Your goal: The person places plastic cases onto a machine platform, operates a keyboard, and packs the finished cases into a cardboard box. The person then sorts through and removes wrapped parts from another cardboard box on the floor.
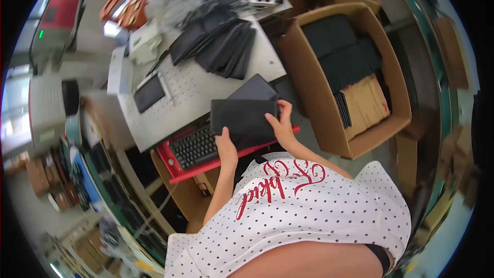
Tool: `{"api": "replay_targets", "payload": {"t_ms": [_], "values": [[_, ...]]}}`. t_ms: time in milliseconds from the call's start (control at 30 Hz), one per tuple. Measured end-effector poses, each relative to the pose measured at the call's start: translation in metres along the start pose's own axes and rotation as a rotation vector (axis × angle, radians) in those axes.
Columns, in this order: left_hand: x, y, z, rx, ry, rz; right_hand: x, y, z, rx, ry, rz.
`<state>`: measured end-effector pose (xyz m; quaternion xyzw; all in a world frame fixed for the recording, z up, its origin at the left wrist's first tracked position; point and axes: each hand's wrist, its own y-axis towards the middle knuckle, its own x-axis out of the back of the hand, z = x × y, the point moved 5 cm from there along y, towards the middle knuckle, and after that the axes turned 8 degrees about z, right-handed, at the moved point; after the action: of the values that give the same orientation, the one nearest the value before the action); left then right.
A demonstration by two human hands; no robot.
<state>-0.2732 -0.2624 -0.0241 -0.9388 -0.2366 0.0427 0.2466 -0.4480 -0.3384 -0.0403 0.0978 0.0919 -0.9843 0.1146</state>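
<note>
Both hands grip a flat black rectangular cover [244, 121] in front of my body, above a red tray. My left hand [227, 148] pinches its lower left edge, thumb on top. At the right end, my right hand [281, 125] has its thumb on the face and its fingers around the edge. Behind the cover a second dark flat piece [254, 88] sticks out; I cannot tell whether it is joined to the first. Just below and left is a black keyboard [194, 149] on the red tray [165, 159].
On the perforated worktable [188, 90] lie a fanned pile of black covers [226, 46], clear plastic bags [200, 0], a phone-like dark slab [149, 93] and brown leather-like pieces [128, 10]. To the right, a cardboard box [303, 67] holds stacked black covers [350, 62] and a cardboard piece [366, 104].
</note>
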Motion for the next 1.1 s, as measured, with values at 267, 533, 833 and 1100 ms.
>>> {"api": "replay_targets", "payload": {"t_ms": [267, 533, 833, 1100], "values": [[-0.022, -0.006, -0.023, -0.155, 0.200, 0.192, 0.010, -0.035, 0.012, 0.073, 0.069, -0.220], [-0.152, -0.031, -0.051, -0.528, 0.410, 0.722, 0.100, -0.105, 0.063, 0.404, 0.037, -0.709], [-0.373, -0.040, 0.016, -0.257, 0.635, 1.036, 0.270, -0.138, 0.041, 0.220, 0.090, -1.155], [-0.526, -0.019, 0.116, 0.049, 0.904, 1.104, 0.421, -0.135, -0.034, -0.095, 0.191, -1.290]]}}
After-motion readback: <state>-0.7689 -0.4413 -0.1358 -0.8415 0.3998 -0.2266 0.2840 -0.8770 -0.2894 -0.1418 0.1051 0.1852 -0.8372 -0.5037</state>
